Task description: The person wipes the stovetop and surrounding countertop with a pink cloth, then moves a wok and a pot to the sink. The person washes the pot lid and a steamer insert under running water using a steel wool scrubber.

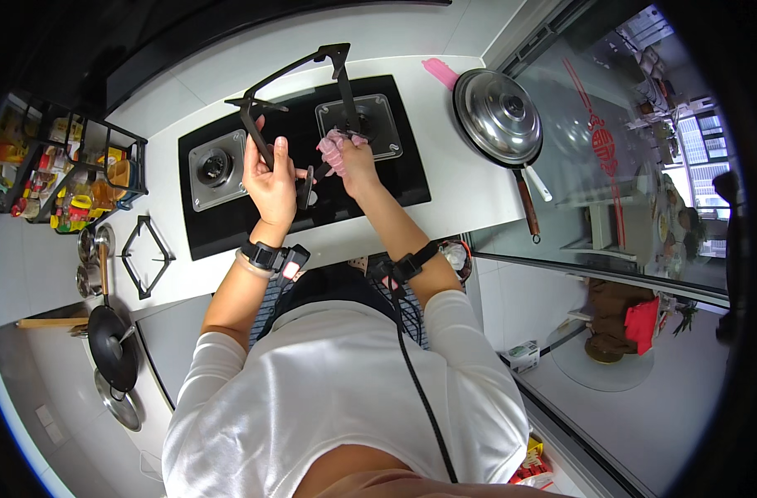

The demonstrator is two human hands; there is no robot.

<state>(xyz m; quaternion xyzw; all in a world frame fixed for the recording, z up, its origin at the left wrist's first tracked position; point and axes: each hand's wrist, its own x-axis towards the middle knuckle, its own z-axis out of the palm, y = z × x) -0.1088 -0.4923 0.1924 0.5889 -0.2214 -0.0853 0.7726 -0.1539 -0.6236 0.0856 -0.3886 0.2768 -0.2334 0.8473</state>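
A black metal pan support (283, 73) is raised above a black glass gas hob (279, 131). My left hand (270, 177) grips its left side, with the bar between thumb and fingers. In my right hand (356, 165) is a bunched pink cloth (335, 149), pressed against the near right part of the support. Below lie the left burner (215, 167) and the right burner (369, 121), both bare of their supports; the raised frame partly covers the right one.
Left on the white counter sits a second pan support (145, 256), near a black rack of condiments (92, 168). A wok (112, 348) lies farther left. At right, a lidded frying pan (498, 117) stands by a pink item (440, 73) and a glass partition (571, 155).
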